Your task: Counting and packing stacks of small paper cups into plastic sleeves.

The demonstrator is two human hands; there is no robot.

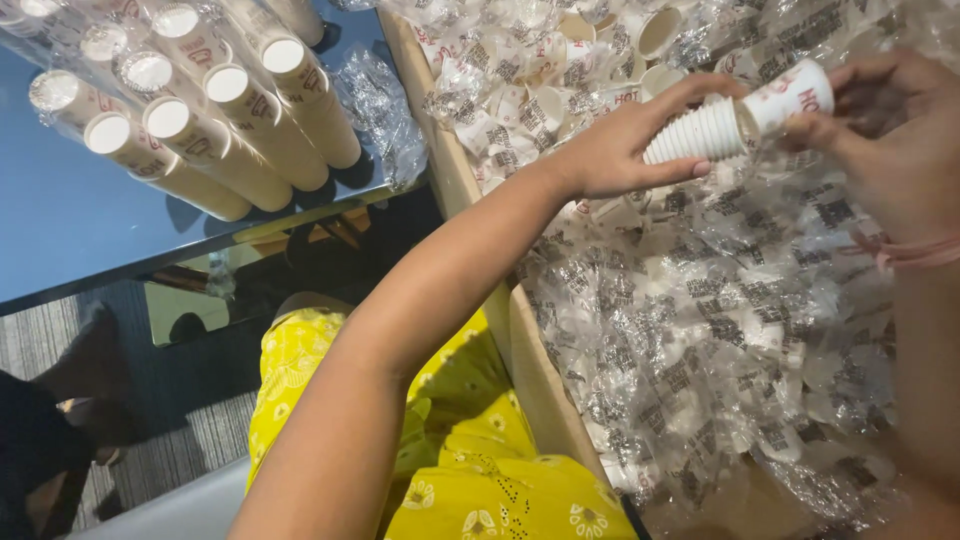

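White paper cups in a nested stack (700, 132) sit gripped in the left hand (610, 150) over the carton of wrapped cups (720, 330); the right hand (890, 150) pinches the printed end cup (795, 97), stacking underway, needing a straight push.

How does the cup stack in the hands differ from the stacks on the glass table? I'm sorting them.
The cup stack held between the left hand and right hand is short and bare. The table stacks are far longer, sleeved in clear plastic, and lie side by side on the glass table. Both are nested white paper cups with red print.
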